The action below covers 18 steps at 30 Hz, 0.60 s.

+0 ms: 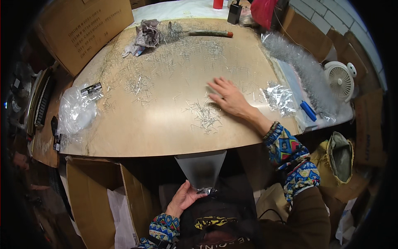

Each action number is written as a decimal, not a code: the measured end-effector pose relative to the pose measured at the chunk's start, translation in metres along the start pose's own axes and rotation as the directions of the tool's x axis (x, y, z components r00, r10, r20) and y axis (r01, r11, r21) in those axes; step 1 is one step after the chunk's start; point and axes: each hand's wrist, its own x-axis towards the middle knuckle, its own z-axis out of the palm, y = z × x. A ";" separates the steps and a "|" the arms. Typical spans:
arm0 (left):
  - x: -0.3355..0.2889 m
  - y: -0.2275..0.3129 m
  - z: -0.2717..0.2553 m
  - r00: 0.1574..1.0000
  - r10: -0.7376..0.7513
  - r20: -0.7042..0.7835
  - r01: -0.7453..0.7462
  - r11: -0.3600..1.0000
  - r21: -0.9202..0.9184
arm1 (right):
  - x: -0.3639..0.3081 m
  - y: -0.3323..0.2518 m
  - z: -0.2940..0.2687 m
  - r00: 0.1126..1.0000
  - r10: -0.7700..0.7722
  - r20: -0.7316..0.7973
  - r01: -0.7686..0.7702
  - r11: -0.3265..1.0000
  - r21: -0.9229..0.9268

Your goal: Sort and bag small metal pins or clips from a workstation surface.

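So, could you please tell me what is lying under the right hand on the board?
The right hand lies flat on the wooden board, beside a heap of small metal pins. Whatever sits beneath the palm is covered.

Hands: right flat and extended, left low and gripping.
Right hand (227, 98) palm down, fingers (215, 85) spread, forearm reaching forward from lower right. Left hand (184, 198) close to body, fingers curled in a pinch, wrist bent upward.

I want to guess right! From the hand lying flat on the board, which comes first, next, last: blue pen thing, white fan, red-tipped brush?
From the right hand:
1. Blue pen-like thing, to its right, past the board's edge.
2. White fan, farther right.
3. Red-tipped brush, at the board's far edge.

The fan and brush are nearly even.
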 end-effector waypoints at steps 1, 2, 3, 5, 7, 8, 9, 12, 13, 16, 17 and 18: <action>0.000 0.000 -0.003 0.997 -0.044 0.070 0.047 0.998 -0.043 | 0.004 -0.014 0.008 0.996 -0.054 0.067 0.060 0.994 -0.093; -0.002 -0.001 -0.003 0.997 -0.045 0.060 0.048 0.998 -0.047 | 0.006 -0.029 0.020 0.996 -0.049 0.072 0.055 0.995 -0.084; -0.003 -0.001 0.003 0.996 -0.043 0.073 0.040 0.998 0.045 | 0.007 -0.045 0.033 0.994 -0.099 0.052 0.102 0.993 -0.066; -0.005 0.001 0.007 0.996 -0.063 0.068 0.052 0.988 0.147 | 0.000 -0.064 0.043 0.991 -0.127 0.047 0.122 0.989 0.087; -0.006 0.003 0.009 0.997 -0.062 0.036 0.053 0.975 0.214 | -0.005 -0.076 0.036 0.994 0.071 0.086 -0.106 0.841 0.531; -0.007 0.004 0.009 0.998 -0.064 0.013 0.058 0.957 0.284 | -0.006 -0.076 0.029 0.993 0.068 0.096 -0.109 0.836 0.538; -0.006 0.004 0.009 0.998 -0.070 0.007 0.067 0.975 0.210 | -0.005 -0.071 0.017 0.973 0.227 0.049 -0.211 0.781 0.587; -0.002 0.003 0.013 0.995 -0.103 -0.011 0.103 0.962 0.252 | -0.007 -0.053 0.024 0.951 0.292 -0.102 -0.184 0.799 0.573; 0.000 0.004 0.018 0.993 -0.095 -0.066 0.110 0.957 0.270 | -0.007 -0.060 0.032 0.989 0.086 -0.124 -0.041 0.944 0.327; 0.003 0.000 0.003 0.973 -0.032 -0.230 0.127 0.902 0.412 | -0.012 -0.103 0.052 0.960 -0.278 0.024 0.277 0.961 0.011; 0.004 -0.002 0.002 0.965 -0.020 -0.260 0.126 0.908 0.399 | -0.018 -0.116 0.051 0.947 -0.305 0.098 0.310 0.950 -0.045; 0.005 -0.003 -0.001 0.965 -0.020 -0.262 0.127 0.909 0.398 | -0.025 -0.124 0.057 0.958 -0.277 0.072 0.280 0.959 -0.041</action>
